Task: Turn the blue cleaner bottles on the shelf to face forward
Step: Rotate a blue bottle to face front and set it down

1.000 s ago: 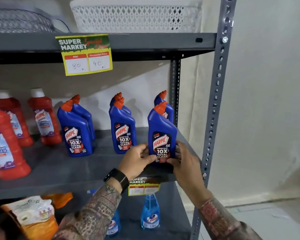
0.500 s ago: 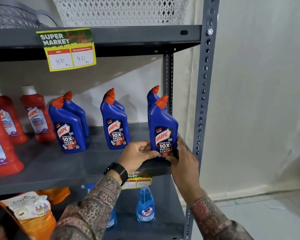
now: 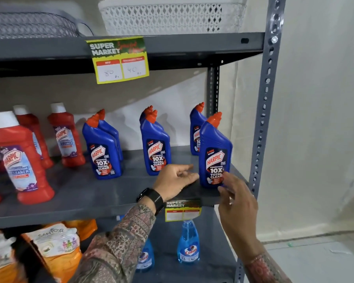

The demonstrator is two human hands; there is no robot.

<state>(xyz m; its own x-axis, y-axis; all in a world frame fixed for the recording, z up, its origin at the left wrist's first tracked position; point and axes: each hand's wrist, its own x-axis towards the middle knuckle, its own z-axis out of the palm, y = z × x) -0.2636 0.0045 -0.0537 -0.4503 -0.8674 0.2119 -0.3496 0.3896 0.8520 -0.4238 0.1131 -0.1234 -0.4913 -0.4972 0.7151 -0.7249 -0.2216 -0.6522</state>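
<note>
Several blue cleaner bottles with orange caps stand in pairs on the grey middle shelf [image 3: 86, 193]. The front right bottle [image 3: 214, 152] stands upright near the shelf's front edge, label facing me. Behind it is another blue bottle [image 3: 195, 127], partly hidden. The middle front bottle [image 3: 155, 146] and the left front bottle [image 3: 102, 148] also show their labels. My left hand [image 3: 175, 179] rests on the shelf just left of the front right bottle, fingers apart, not gripping it. My right hand [image 3: 236, 198] hovers in front of that bottle's lower right, fingers loose, empty.
Red cleaner bottles [image 3: 18, 158] fill the shelf's left side. A price tag [image 3: 119, 60] hangs from the upper shelf, with a white basket [image 3: 172, 16] above. The grey upright post [image 3: 264, 111] stands close on the right. Blue spray bottles [image 3: 188, 244] and orange pouches [image 3: 53, 250] sit below.
Both hands have let go of the front right bottle and drawn back slightly. The bottle now stands free on the shelf. The view has shifted a little.
</note>
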